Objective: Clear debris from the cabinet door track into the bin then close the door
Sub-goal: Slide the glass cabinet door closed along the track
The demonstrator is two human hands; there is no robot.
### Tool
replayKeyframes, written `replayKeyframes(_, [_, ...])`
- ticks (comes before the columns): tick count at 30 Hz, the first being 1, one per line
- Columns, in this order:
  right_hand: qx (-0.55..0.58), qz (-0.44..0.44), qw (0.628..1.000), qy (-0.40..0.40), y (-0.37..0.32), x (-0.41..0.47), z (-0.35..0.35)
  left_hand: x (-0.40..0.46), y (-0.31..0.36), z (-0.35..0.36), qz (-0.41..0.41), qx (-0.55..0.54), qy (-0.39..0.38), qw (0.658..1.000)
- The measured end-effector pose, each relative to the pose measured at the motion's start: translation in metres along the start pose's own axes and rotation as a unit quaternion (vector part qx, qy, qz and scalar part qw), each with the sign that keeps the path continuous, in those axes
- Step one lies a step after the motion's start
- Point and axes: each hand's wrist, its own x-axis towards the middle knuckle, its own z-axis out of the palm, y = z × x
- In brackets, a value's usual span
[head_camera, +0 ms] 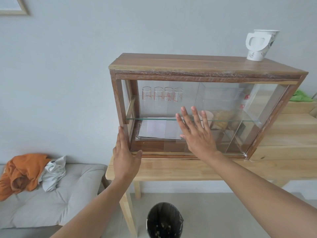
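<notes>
Evidently at the closing step: the right hand (197, 133) is lying flat, fingers spread, against the sliding glass door (173, 115), gripping nothing.
Left hand: the left hand (126, 155) is bracing the cabinet (202, 66) at its lower left post, fingers straight, thumb near the track, clasped on nothing.
Track: the door track (171, 154) is running along the cabinet's bottom front edge on the counter (188, 169); I am seeing no clear debris in it, though small bits would be hard to tell.
Bin: the black bin (164, 220) is standing on the floor below, pale scraps showing inside.
Left to do: the left side is looking open, so the door is probably needing a slide left.
Count: one cabinet, one bin, two glass panels as far as I can tell, four marked glasses (163, 94) inside, one paper cup (259, 44) on top.
</notes>
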Motion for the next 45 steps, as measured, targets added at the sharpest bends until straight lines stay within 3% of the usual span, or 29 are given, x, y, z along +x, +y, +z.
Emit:
replayKeyframes(30, [-0.067,-0.062,0.995,0.025,-0.054,0.049,0.005,0.000,0.001,-0.002,0.004,-0.025,0.021,0.999])
replayKeyframes(38, [-0.064,-0.082,0.994,0.039,-0.107,0.084,0.009,0.000,-0.001,-0.013,0.011,-0.044,-0.011,0.999])
replayKeyframes(45, [-0.051,-0.087,0.995,0.017,-0.114,0.089,0.006,0.000,-0.004,-0.016,0.044,-0.040,-0.031,0.998])
